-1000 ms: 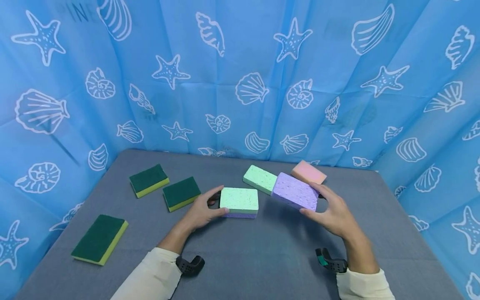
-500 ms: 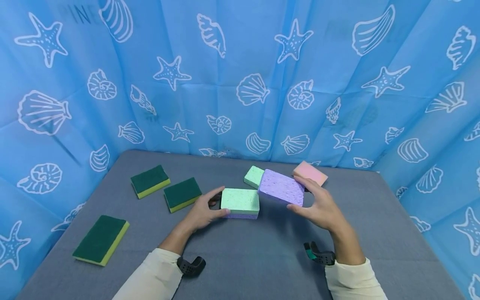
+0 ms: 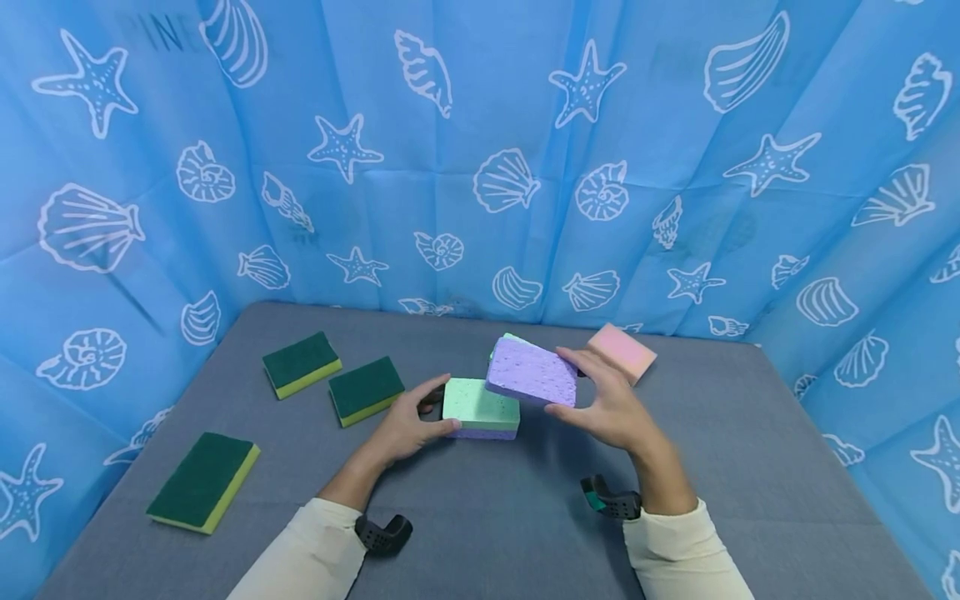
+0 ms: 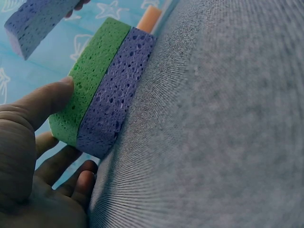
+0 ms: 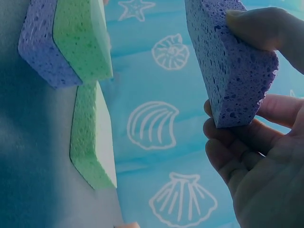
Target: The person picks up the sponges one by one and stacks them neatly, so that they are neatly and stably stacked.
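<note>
Purple sponge in the air: the right hand (image 3: 611,408) is gripping a purple sponge (image 3: 532,371), thumb on the near edge and fingers curled round the far edge, and is holding it tilted above the table (image 3: 525,525), just over the right end of the stack.
Right wrist view: the same purple sponge (image 5: 228,61) is sitting pinched between thumb above and fingers below, clear of the stack to its left.
Stack: a green sponge (image 3: 480,403) is lying flat on a second purple sponge (image 3: 480,432), both resting on the grey table near its middle.
Left hand: the left hand (image 3: 401,425) is clasping the left end of the stack, thumb along the near side and fingers curling round the far side; in the left wrist view the thumb (image 4: 45,102) is pressing on the green layer.
Behind the stack: another green sponge (image 3: 508,339) is peeking out from behind the held purple one, lying on the table.
Far right: a pink sponge (image 3: 622,352) is lying flat, just beyond the right hand's fingertips.
Left side: three dark green scouring pads with yellow undersides are lying apart from each other, two near the back (image 3: 302,363) (image 3: 366,388) and one near the front left edge (image 3: 202,480).
Backdrop: a blue curtain (image 3: 480,150) printed with white shells and starfish is hanging round the table.
</note>
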### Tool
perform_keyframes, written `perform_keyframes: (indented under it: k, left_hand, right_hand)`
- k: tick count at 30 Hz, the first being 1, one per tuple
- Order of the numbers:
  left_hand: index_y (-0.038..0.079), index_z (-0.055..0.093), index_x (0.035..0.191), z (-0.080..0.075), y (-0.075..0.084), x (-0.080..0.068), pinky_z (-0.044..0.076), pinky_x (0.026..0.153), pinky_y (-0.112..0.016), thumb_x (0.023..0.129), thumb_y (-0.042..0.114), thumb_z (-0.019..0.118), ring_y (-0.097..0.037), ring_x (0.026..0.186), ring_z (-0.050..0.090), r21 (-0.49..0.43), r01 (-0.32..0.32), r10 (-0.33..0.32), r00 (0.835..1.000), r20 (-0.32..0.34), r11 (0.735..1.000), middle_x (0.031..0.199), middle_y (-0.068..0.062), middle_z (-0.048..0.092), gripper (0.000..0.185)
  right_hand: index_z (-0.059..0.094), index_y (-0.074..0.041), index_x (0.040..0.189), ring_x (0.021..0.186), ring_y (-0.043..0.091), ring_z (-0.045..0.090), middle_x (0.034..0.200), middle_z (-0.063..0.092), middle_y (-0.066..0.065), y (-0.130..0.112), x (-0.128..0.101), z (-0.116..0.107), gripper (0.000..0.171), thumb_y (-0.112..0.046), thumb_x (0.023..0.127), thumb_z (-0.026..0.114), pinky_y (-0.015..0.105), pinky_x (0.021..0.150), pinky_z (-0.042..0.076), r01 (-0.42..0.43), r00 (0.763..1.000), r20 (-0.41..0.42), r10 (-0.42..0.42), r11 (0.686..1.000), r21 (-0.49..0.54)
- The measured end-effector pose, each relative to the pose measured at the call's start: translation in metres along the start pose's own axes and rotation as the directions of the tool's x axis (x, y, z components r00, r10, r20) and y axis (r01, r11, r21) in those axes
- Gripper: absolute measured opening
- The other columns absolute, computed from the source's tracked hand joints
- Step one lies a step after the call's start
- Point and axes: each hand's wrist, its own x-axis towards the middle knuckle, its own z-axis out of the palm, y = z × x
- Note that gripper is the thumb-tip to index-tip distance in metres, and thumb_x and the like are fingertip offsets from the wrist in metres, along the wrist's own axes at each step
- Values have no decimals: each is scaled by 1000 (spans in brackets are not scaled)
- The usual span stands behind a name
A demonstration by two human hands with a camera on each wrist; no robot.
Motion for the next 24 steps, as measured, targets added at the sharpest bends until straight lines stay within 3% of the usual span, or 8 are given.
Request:
perform_keyframes:
  k: [15,24]
  left_hand:
    - [10,45,145,1,-3,1,38,100,-47,81,25,80,-28,125,46,0,24,-24,1000,3,1000,140,-12,49,74]
    - [9,44,146,0,-4,2,38,100,-49,82,26,79,-28,124,47,-9,8,-8,1000,4,1000,139,-13,50,74]
  right_hand:
    - [49,-1,139,107,23,52,130,55,10,-1,13,21,78,-29,76,84,47,88,45,27,999,44,-29,998,49]
    - [49,-3,141,129,35,41,140,48,17,-5,20,32,78,-30,76,83,59,99,35,-6,997,76,2,998,60]
